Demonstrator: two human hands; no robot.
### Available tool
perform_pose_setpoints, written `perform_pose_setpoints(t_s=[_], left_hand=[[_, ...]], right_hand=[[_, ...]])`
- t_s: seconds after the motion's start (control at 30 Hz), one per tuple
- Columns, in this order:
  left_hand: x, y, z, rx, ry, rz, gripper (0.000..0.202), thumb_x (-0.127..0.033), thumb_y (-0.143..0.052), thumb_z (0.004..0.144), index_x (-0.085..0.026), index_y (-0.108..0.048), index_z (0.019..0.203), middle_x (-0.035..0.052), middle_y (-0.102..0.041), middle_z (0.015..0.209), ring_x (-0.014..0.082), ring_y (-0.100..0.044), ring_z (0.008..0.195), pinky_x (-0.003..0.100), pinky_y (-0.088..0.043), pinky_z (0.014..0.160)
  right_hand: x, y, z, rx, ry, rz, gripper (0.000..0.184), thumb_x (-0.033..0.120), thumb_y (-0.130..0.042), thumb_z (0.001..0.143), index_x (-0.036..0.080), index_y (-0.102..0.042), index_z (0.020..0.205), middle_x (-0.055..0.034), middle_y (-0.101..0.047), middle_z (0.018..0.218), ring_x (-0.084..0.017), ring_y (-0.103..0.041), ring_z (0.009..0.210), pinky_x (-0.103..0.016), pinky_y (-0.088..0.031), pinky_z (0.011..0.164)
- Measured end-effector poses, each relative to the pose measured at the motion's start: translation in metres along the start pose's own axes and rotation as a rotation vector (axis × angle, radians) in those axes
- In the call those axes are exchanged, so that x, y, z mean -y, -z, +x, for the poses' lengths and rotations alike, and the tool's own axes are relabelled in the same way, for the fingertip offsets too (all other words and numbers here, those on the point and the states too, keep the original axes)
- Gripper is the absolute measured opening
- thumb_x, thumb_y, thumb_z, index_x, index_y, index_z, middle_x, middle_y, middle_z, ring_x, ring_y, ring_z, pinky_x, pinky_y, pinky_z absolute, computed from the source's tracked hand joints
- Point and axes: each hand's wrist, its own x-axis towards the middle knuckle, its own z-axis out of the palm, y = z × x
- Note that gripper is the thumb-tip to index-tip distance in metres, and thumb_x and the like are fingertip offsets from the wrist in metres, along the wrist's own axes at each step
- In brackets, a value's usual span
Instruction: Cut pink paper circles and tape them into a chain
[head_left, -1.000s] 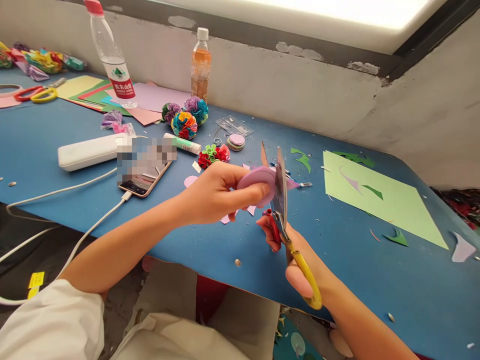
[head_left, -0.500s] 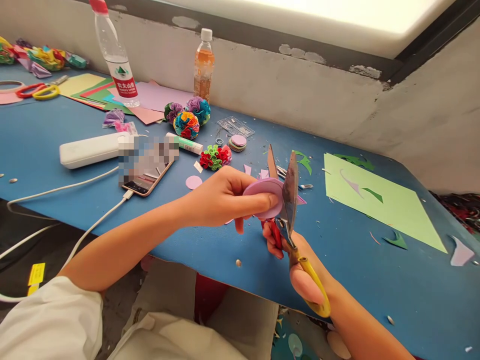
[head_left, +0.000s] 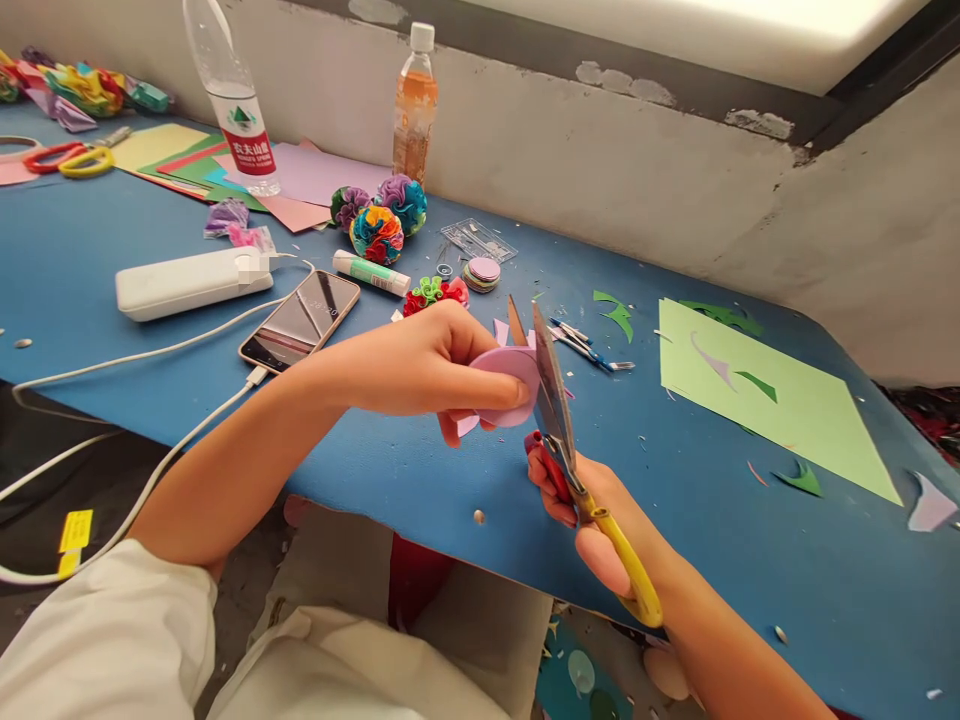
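A pink paper disc (head_left: 504, 385) is being held just above the near edge of the blue table (head_left: 420, 470), a little out in front of the person. The left hand (head_left: 427, 362) is pinching it, the thumb lying flat across its lower face and the other fingers curled behind it. The blades of the scissors (head_left: 559, 425) are standing apart in a narrow V and pointing up and away, with the disc's right edge sitting between them. The right hand (head_left: 592, 510) is gripping the scissors from below, fingers closed through the red and yellow handle loops.

Just behind the disc, small pink scraps are lying on the table. Farther back, a red and green paper flower (head_left: 433, 293) is sitting near a glue stick (head_left: 371, 273), and 3 multicoloured paper balls (head_left: 379, 215) are grouped beside an orange drink bottle (head_left: 415, 105). To the left, a phone (head_left: 300, 320) is lying face up, plugged into a white cable, next to a white power bank (head_left: 191, 283). A water bottle (head_left: 229, 95) is standing on a spread of coloured paper sheets. To the right, a light green sheet (head_left: 772, 400) with cut-out shapes is lying flat, well apart from the hands.
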Motion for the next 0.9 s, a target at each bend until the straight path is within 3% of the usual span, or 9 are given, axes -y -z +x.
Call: perform_pose_setpoints(t_s=[0.1, 0.23, 0.33, 0.47, 0.6, 0.67, 0.77, 0.9], left_hand=[[0.001, 0.0, -0.001, -0.033, -0.035, 0.059, 0.025, -0.016, -0.058, 0.076, -0.015, -0.058, 0.051, -0.0036, -0.055, 0.047, 0.0062, -0.054, 0.043, 0.013, -0.048, 0.042], [0.008, -0.009, 0.004, -0.194, -0.19, 0.051, 0.021, -0.023, -0.06, 0.08, -0.016, -0.062, 0.061, -0.0025, -0.058, 0.052, 0.0068, -0.056, 0.045, 0.013, -0.046, 0.041], [0.015, -0.02, 0.01, -0.333, -0.279, 0.006, 0.024, -0.027, -0.058, 0.084, -0.016, -0.059, 0.063, -0.002, -0.057, 0.054, 0.0063, -0.053, 0.044, 0.014, -0.043, 0.039], [0.021, -0.029, 0.013, -0.428, -0.339, 0.03, 0.031, -0.025, -0.057, 0.083, -0.017, -0.048, 0.054, -0.0038, -0.048, 0.049, 0.0051, -0.047, 0.04, 0.015, -0.036, 0.035], [0.023, -0.033, 0.011, -0.395, -0.347, 0.079, 0.034, -0.023, -0.058, 0.082, -0.017, -0.045, 0.051, -0.0044, -0.045, 0.045, 0.0054, -0.046, 0.04, 0.016, -0.034, 0.037], [0.023, -0.035, 0.01, -0.352, -0.37, 0.093, 0.033, -0.022, -0.057, 0.083, -0.016, -0.047, 0.051, -0.004, -0.047, 0.045, 0.0053, -0.046, 0.042, 0.017, -0.035, 0.039], [0.023, -0.037, 0.01, -0.326, -0.39, 0.097, 0.033, -0.02, -0.057, 0.083, -0.016, -0.05, 0.052, -0.0038, -0.049, 0.044, 0.0051, -0.046, 0.043, 0.017, -0.034, 0.04], [0.023, -0.034, 0.01, -0.298, -0.379, 0.079, 0.03, -0.017, -0.056, 0.082, -0.016, -0.052, 0.052, -0.0045, -0.05, 0.044, 0.0049, -0.047, 0.042, 0.016, -0.035, 0.04]], right_hand=[[0.001, -0.002, -0.001, 0.025, -0.053, 0.103, 0.048, 0.068, -0.052, 0.08, 0.021, -0.047, 0.071, 0.0039, -0.037, 0.06, -0.009, -0.026, 0.051, -0.025, -0.024, 0.043], [0.009, -0.005, 0.003, -0.012, -0.128, 0.272, 0.056, 0.074, -0.064, 0.066, 0.021, -0.047, 0.066, 0.0043, -0.037, 0.058, -0.009, -0.026, 0.049, -0.025, -0.023, 0.041], [0.009, -0.006, 0.005, -0.045, -0.104, 0.316, 0.057, 0.075, -0.067, 0.063, 0.021, -0.049, 0.066, 0.0027, -0.04, 0.063, -0.009, -0.028, 0.05, -0.025, -0.025, 0.041], [0.005, -0.003, 0.006, -0.058, 0.005, 0.184, 0.068, 0.087, -0.055, 0.061, 0.021, -0.057, 0.077, 0.001, -0.045, 0.067, -0.011, -0.033, 0.051, -0.027, -0.031, 0.044], [0.002, 0.0, 0.007, -0.077, 0.311, -0.007, 0.102, 0.098, -0.051, 0.035, 0.02, -0.06, 0.1, 0.0001, -0.048, 0.073, -0.014, -0.038, 0.057, -0.031, -0.041, 0.052], [0.001, 0.001, 0.007, -0.105, 0.399, -0.071, 0.102, 0.097, -0.052, 0.036, 0.021, -0.058, 0.103, -0.0009, -0.049, 0.077, -0.016, -0.041, 0.061, -0.032, -0.042, 0.055], [0.001, 0.001, 0.007, -0.073, 0.378, -0.075, 0.099, 0.099, -0.045, 0.04, 0.022, -0.058, 0.102, -0.0007, -0.048, 0.076, -0.016, -0.04, 0.06, -0.032, -0.042, 0.054], [0.008, -0.001, 0.005, -0.051, 0.176, -0.002, 0.095, 0.102, -0.037, 0.04, 0.023, -0.057, 0.088, 0.0, -0.045, 0.072, -0.013, -0.035, 0.056, -0.031, -0.04, 0.052]])
